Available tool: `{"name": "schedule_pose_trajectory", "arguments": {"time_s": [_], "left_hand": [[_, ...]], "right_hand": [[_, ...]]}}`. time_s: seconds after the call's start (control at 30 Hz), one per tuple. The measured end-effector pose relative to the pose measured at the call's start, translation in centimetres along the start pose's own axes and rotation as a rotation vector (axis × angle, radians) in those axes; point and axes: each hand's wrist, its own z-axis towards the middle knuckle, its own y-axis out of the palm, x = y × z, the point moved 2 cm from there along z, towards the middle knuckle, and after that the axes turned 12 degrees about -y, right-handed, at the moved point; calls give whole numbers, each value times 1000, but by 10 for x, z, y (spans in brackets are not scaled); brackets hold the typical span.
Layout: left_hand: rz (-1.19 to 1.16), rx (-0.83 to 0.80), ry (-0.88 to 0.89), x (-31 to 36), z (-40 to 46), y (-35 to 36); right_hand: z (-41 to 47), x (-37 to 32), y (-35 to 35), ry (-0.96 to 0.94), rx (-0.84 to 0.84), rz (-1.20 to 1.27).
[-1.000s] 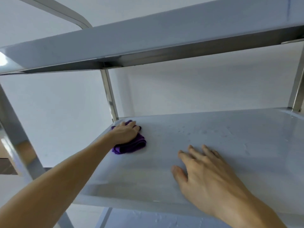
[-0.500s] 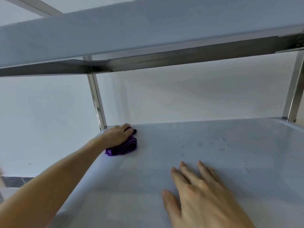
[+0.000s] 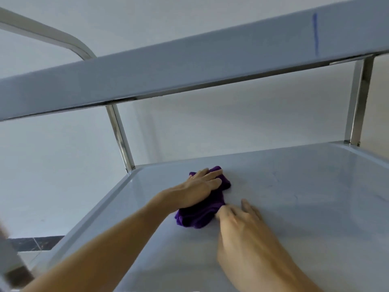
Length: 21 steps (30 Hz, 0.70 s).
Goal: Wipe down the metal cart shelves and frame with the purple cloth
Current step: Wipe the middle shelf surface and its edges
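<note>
Far left, the post (image 3: 120,135) rises from the far-left corner of the shelf (image 3: 294,207), and the upper shelf (image 3: 189,66) runs overhead. The cloth (image 3: 202,213) lies bunched on the lower shelf, left of its middle and well clear of that corner, its long axis running from near-left to far-right.

Your left hand (image 3: 197,190) is on top of it, palm down. The fingers (image 3: 210,178) are nearly straight, close together and pointing to the far right, pressing the far part of the cloth flat to the metal; they press it, they do not pinch it. The near end of the cloth bulges out from under your palm.

To the right, your right hand (image 3: 242,224) lies just beside that near end. It is blurred, so you cannot tell for sure whether the fingertips (image 3: 223,211) grip a fold or only touch the edge; they look drawn together against the cloth's right side, with one finger stretched on the bare shelf beyond it.

So the cloth sits between your hands, under the left one and to the left of the right one. The bare shelf to the right is the larger part, and the likely next stroke goes that way, along the cloth's long axis.
</note>
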Motion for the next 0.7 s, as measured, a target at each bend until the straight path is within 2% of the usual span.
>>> {"name": "schedule_pose_trajectory", "arguments": {"time_s": [0.1,0.17,0.27,0.47,0.6,0.7], "left_hand": [[-172,-22,4,-4,-33,3],[-210,38,10,-10,-52,1],[-115,205,80,-21,-83,3],[191,535,158,-53,-135,15],[187,507,93,-67,-134,11],[168,512,65,-71,-129,10]], "right_hand": [[-7,-1,-9,52,53,41],[-13,0,-16,107,110,117],[-17,2,-24,171,181,261],[2,6,-34,273,164,398],[15,6,-30,343,129,391],[20,4,-27,345,190,415]]}}
